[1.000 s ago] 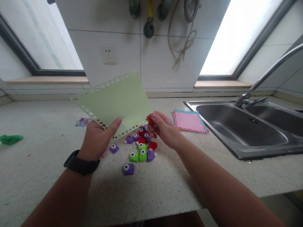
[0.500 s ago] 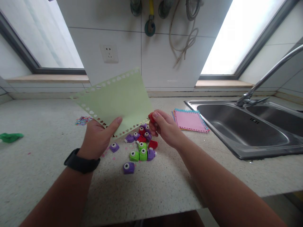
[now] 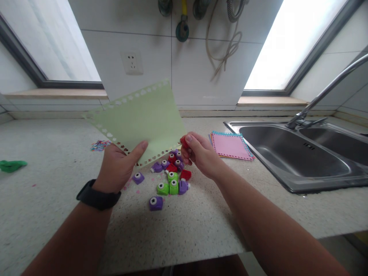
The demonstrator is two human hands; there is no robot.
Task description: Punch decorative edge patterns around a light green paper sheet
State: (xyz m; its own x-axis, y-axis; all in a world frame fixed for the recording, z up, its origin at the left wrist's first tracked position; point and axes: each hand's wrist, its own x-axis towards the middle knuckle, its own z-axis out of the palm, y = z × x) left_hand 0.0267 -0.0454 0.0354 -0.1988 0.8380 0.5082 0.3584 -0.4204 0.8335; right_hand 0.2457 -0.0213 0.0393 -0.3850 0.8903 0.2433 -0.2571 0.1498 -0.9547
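Little has changed over the last second: our left hand (image 3: 116, 166) still holds the pale green punched paper (image 3: 138, 119) raised above the worktop (image 3: 43, 199), and our right hand (image 3: 198, 155) keeps the red craft punch (image 3: 184, 142) pinched at its lower right edge.

Home kitchen: steel sink (image 3: 301, 161), tap (image 3: 322, 96), speckled counter (image 3: 186, 230).

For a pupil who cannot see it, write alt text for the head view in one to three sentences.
A person's left hand holds up a light green paper sheet with punched edges, while the right hand pinches a small red punch at its lower right corner. Purple, green and red punches lie on the speckled countertop below, beside pink paper and a steel sink.
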